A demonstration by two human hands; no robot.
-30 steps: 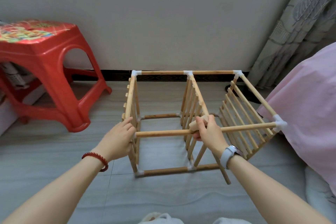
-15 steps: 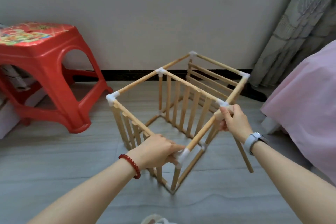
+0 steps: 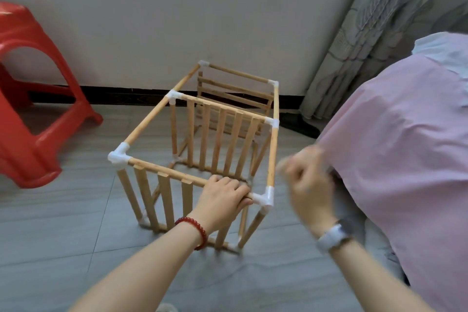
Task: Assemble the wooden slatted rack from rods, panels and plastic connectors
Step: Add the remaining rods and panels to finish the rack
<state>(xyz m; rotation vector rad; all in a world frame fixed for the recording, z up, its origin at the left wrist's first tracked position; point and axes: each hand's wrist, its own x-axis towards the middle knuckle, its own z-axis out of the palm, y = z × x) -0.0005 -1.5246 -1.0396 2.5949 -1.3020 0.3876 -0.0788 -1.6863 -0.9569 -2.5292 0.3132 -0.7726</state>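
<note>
The wooden slatted rack (image 3: 152,119) stands upright on the grey floor, built of rods, slatted panels and white plastic connectors (image 3: 119,157). My left hand (image 3: 222,197) grips the near top rod, just left of the near right corner connector (image 3: 266,197). To the right of the rack, my right hand (image 3: 306,185) is blurred, off the frame, with its fingers curled and nothing visible in it.
A red plastic stool (image 3: 30,119) stands at the left. A pink cloth-covered bed (image 3: 405,147) fills the right side, with a grey curtain (image 3: 374,33) behind it. The wall and its dark skirting (image 3: 121,95) run behind the rack.
The rack has been turned clockwise and now stands with a slatted panel facing me. My right hand has let go of the top rod and pulled away to the right.
</note>
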